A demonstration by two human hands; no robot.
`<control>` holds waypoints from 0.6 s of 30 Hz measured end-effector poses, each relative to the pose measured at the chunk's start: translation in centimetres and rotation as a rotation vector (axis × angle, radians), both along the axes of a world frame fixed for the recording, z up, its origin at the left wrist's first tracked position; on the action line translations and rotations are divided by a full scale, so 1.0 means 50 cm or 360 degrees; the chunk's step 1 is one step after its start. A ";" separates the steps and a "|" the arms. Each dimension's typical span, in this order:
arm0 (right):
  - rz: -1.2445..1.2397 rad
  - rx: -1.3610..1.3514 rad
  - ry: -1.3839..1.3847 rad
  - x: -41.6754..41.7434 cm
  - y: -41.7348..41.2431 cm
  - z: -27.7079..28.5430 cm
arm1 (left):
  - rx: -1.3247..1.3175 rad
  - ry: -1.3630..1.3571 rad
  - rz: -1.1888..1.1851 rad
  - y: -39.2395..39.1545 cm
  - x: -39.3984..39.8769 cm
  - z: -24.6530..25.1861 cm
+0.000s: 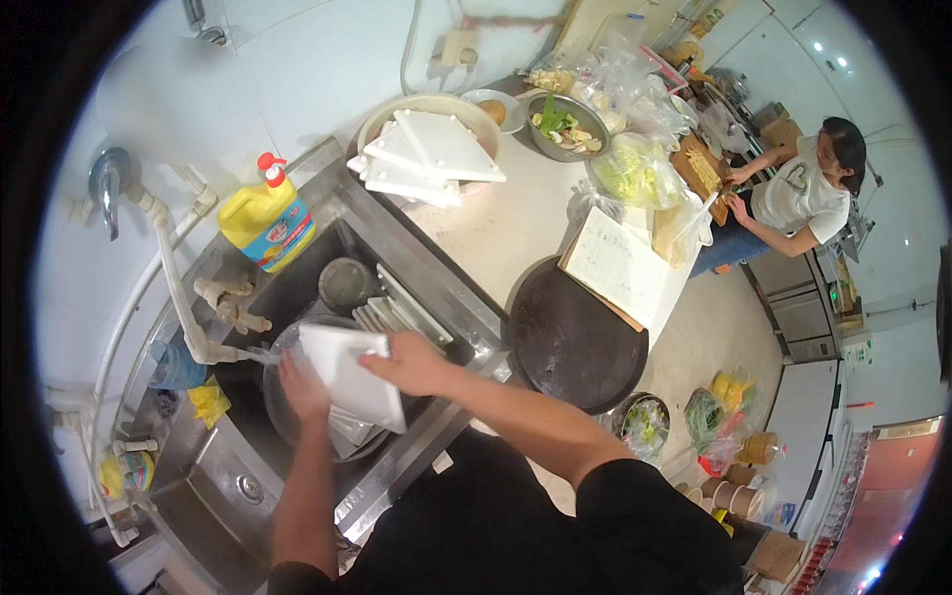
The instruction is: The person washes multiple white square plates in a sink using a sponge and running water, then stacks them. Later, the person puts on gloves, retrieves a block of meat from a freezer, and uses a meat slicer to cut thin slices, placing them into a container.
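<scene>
My right hand (413,364) grips the right edge of a white rectangular plate (346,364), tilted over a large round basin (271,401). Blurred by motion, my left hand (303,390) is at the plate's left edge; its exact hold is unclear. Water runs from a plastic pipe spout (227,354) beside my left fingers. More white plates (349,435) lie in the basin, partly hidden under the held one. Several others (394,316) stand on edge in the sink behind, near a dark round pot (346,285).
A yellow detergent jug (268,223) stands on the sink's back rim. White trays (435,152) pile over a tub on the counter, near a metal bowl of vegetables (567,126). A dark round lid or board (580,335) lies right. Another person (796,186) works at a cutting board (699,175).
</scene>
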State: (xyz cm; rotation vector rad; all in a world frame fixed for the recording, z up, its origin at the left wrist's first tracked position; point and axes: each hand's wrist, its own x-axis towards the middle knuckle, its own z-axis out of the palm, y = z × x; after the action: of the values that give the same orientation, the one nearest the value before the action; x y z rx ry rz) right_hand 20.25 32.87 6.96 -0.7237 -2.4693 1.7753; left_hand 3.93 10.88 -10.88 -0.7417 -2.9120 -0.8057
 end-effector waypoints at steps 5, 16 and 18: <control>-0.0570 -0.0746 0.0078 0.094 0.148 0.226 | -0.0010 -0.0347 0.0217 -0.134 0.003 -0.064; -0.1234 -0.1010 0.0700 -0.045 0.629 0.173 | 0.0357 0.0024 -0.1003 0.450 0.008 0.468; -0.1295 -0.1006 0.0688 -0.103 0.684 0.140 | 0.0190 0.0202 -0.1030 0.559 -0.034 0.518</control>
State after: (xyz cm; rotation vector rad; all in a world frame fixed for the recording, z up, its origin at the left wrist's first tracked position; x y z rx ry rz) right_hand 15.12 67.05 13.97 -1.0182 -1.0746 2.0067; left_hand 2.24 38.82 15.03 -1.6842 -2.4816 -0.9064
